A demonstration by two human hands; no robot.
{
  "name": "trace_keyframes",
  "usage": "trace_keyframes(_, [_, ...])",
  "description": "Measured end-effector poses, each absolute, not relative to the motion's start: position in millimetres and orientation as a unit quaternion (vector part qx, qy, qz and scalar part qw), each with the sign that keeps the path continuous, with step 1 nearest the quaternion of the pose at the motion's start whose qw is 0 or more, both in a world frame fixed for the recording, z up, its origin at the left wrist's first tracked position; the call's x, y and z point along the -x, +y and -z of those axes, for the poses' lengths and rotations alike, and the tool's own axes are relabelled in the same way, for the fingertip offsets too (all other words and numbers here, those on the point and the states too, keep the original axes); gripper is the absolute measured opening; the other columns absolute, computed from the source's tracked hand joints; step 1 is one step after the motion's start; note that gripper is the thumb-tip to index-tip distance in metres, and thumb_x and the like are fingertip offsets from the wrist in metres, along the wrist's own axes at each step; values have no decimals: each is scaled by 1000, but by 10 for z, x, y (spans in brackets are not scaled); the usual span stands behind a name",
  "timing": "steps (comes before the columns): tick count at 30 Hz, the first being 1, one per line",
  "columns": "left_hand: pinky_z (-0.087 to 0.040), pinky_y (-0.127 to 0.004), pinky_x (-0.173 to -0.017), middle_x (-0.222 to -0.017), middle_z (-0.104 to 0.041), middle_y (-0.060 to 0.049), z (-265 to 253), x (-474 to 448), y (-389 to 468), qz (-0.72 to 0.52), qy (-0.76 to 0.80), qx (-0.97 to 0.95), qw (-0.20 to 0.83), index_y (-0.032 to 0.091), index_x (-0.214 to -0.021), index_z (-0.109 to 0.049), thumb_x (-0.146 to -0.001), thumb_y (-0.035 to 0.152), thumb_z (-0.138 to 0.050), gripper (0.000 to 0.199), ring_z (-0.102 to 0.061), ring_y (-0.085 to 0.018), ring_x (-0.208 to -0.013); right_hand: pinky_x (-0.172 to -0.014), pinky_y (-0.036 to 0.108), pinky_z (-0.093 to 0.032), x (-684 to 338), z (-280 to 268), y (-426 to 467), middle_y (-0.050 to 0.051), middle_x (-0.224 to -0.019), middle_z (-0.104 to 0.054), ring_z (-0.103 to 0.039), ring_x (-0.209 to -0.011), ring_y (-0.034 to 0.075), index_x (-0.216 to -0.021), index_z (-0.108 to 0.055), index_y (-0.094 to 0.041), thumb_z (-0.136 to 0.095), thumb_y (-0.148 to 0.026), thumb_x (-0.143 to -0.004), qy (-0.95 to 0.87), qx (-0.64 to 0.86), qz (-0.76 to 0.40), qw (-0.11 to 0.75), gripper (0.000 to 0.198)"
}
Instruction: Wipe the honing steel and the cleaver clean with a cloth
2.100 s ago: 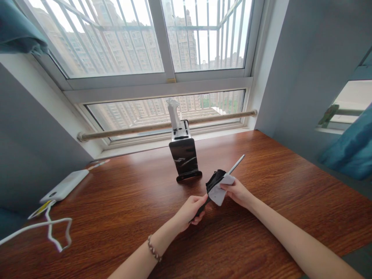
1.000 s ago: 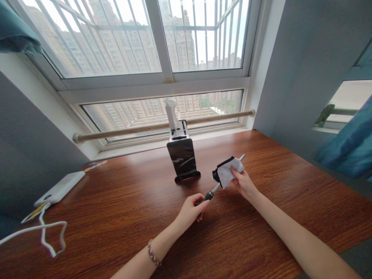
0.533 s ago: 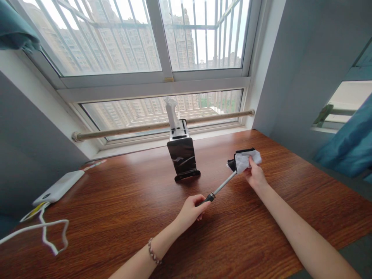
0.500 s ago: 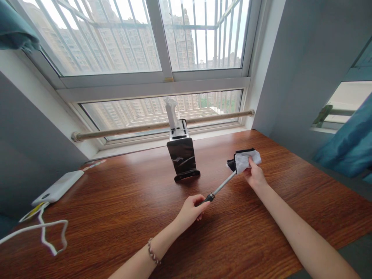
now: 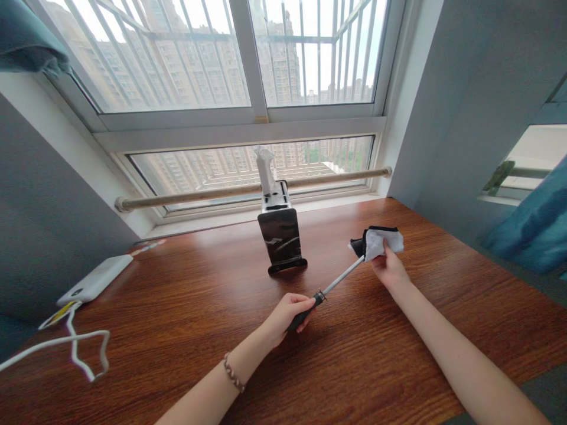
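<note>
Black handle (image 5: 302, 314) in my left hand (image 5: 286, 314); right hand (image 5: 390, 268) pinches white cloth (image 5: 381, 242) over rod (image 5: 343, 276). Rod looks stiff, light; cloth likely soft. Grip by handle.

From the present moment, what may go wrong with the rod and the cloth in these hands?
1. The cloth covers the far end of the metal rod, so the right hand might meet the tip unseen.
2. The left hand holds only the black handle; a hard pull on the cloth could twist it loose.
3. The black stand is nearby, so a wide swing might knock it.
</note>
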State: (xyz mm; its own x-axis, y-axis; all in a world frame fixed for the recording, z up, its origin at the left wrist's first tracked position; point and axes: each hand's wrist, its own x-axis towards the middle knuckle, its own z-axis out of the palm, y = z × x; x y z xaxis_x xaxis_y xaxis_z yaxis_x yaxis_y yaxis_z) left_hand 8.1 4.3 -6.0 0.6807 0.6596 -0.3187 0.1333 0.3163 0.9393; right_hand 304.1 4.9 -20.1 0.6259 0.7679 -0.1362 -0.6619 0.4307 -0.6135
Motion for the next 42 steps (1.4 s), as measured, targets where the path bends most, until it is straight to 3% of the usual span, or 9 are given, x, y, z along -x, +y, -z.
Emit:
trace_keyframes(5, [-24, -20, -36, -42, -45, 3, 88, -91, 28, -196, 367, -561, 716, 12, -62, -55, -71, 49, -61, 38, -36, -5, -34, -65, 15, -56, -2870, 277, 46, -7, -75, -68, -63, -65, 7, -93, -62, -26, -76, -20, -67, -115, 329, -438, 829, 30])
trace_keyframes(9, [-26, -20, -36, -44, -46, 4, 134, -102, 22, -207, 369, -575, 701, 14, -64, -53, -72, 49, -60, 37, -38, -5, -35, -64, 16, -55, -2639, 286, -15, -7, -81, -70, -64, -74, 9, -100, -62, -28, -80, -20, -60, -155, 340, -473, 798, 44])
trace_keyframes(18, [-32, -20, -38, -47, -45, 6, 182, -133, -1, -227, 398, -619, 638, 15, -68, -52, -70, 48, -62, 35, -40, -6, -39, -74, 29, -53, -2174, 273, -222, 3, -92, -71, -65, -82, 17, -91, -68, -18, -80, -17, -59, -264, 363, -581, 679, 34])
trace_keyframes(26, [-37, -21, -40, -49, -47, 6, 173, -130, -28, -197, 397, -646, 622, 13, -75, -56, -71, 46, -61, 34, -43, -7, -41, -79, 33, -49, -2026, 358, -306, 4, -89, -72, -65, -81, 20, -88, -69, -16, -79, -27, -60, -426, 435, -554, 568, 31])
trace_keyframes(30, [-37, -21, -39, -49, -48, 5, 201, -115, 13, -183, 376, -638, 646, 12, -76, -58, -71, 47, -62, 36, -44, -7, -40, -76, 34, -48, -2055, 353, -292, 4, -84, -72, -64, -77, 20, -85, -69, -15, -80, -29, -56, -452, 459, -539, 542, 34])
trace_keyframes(38, [-32, -19, -35, -43, -45, 5, 222, -111, 44, -174, 326, -623, 690, 12, -70, -57, -74, 51, -56, 40, -40, -6, -34, -66, 26, -44, -2149, 280, -281, -1, -68, -67, -57, -65, 14, -70, -69, -13, -76, -15, -56, -492, 446, -534, 523, 16])
trace_keyframes(42, [-28, -18, -32, -39, -43, 4, 185, -87, 43, -152, 331, -611, 703, 11, -71, -59, -77, 55, -49, 46, -37, -6, -31, -65, 24, -43, -2137, 306, -275, -2, -68, -67, -56, -65, 13, -72, -70, -12, -76, -9, -55, -489, 426, -544, 533, 19])
